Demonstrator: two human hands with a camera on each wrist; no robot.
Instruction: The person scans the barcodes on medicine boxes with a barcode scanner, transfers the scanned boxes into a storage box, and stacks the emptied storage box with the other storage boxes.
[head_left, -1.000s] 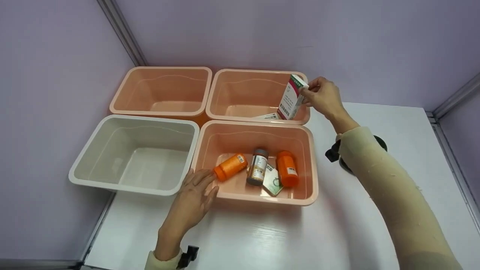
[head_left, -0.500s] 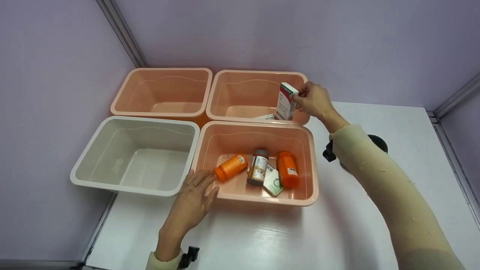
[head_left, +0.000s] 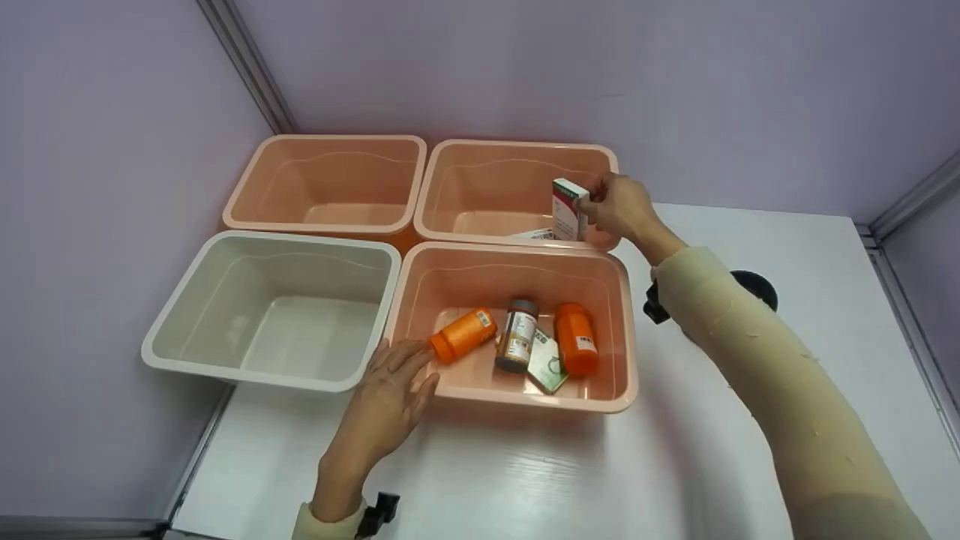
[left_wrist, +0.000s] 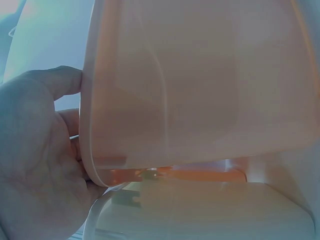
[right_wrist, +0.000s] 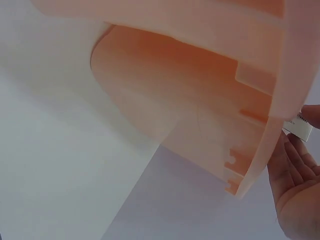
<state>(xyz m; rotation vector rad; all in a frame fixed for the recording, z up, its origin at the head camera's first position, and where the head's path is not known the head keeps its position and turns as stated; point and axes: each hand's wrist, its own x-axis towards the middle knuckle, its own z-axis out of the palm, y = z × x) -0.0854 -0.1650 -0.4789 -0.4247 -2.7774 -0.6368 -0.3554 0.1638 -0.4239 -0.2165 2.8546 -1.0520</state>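
A: Over the last second the right hand (head_left: 619, 206) has lowered the white box (head_left: 568, 209) it pinches; it now sits inside the far right pink bin (head_left: 517, 147), nearly placed.

B: The left hand (head_left: 390, 394), fingers flat, rests on the near pink bin (head_left: 626, 352). The right wrist view shows only the box's corner (right_wrist: 298, 125) past the rim.

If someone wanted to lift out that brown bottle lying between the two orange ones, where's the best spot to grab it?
Probably from straight above, pinching the brown bottle across its labelled middle. It lies on its side in the front peach bin, cap toward the back, so the round body faces up. The orange bottles leave narrow gaps on either side for fingertips; a small green packet lies close by its base.
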